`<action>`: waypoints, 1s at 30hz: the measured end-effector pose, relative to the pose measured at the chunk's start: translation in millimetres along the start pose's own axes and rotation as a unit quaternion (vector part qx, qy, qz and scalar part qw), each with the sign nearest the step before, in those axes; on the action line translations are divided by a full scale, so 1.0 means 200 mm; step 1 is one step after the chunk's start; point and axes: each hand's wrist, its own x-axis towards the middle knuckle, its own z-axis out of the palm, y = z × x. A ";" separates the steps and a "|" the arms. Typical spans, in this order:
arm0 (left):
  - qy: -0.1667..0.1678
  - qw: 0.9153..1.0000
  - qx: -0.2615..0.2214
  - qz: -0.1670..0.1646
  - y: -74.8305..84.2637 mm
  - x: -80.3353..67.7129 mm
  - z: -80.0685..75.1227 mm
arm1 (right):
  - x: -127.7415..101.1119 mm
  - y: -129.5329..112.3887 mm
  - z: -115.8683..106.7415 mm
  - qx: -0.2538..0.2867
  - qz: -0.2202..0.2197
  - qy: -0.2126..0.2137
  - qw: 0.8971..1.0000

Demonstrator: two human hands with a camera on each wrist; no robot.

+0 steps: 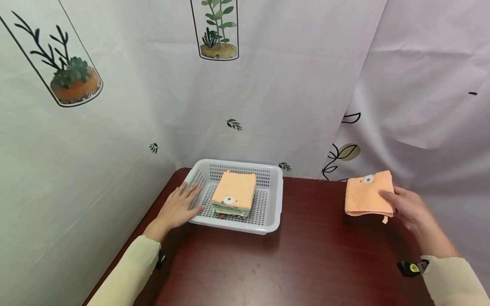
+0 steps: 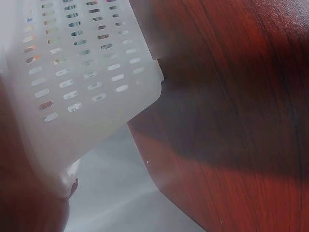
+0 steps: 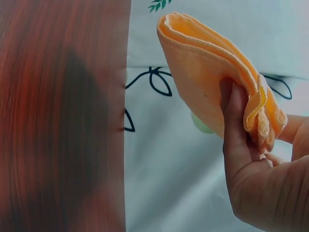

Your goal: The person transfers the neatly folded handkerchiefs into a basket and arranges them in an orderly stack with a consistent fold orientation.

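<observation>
Between thumb and fingers, my right hand (image 1: 411,210) pinches a folded peach-orange towel (image 1: 363,197) above the table's right side. A bear-like face decorates its upper part, and a small loop hangs from the lower corner. In the right wrist view the towel (image 3: 207,72) shows its folded layers. My left hand (image 1: 178,208), fingers spread, rests on the left rim of a white perforated plastic basket (image 1: 275,199). Another folded peach towel (image 1: 237,187) lies inside, on top of greenish folded cloth (image 1: 229,210). In the left wrist view the basket's outer wall (image 2: 87,106) fills the upper left.
The dark red wooden table (image 1: 306,255) carries the basket at its back left. Light fabric curtains (image 1: 287,85) with printed plants hang behind and along the left side. A dark wrist device (image 1: 411,268) sits at the right sleeve.
</observation>
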 end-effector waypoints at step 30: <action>0.004 1.000 0.000 0.002 0.00 0.01 0.00 | -0.06 -0.09 0.25 0.033 -0.020 -0.027 0.999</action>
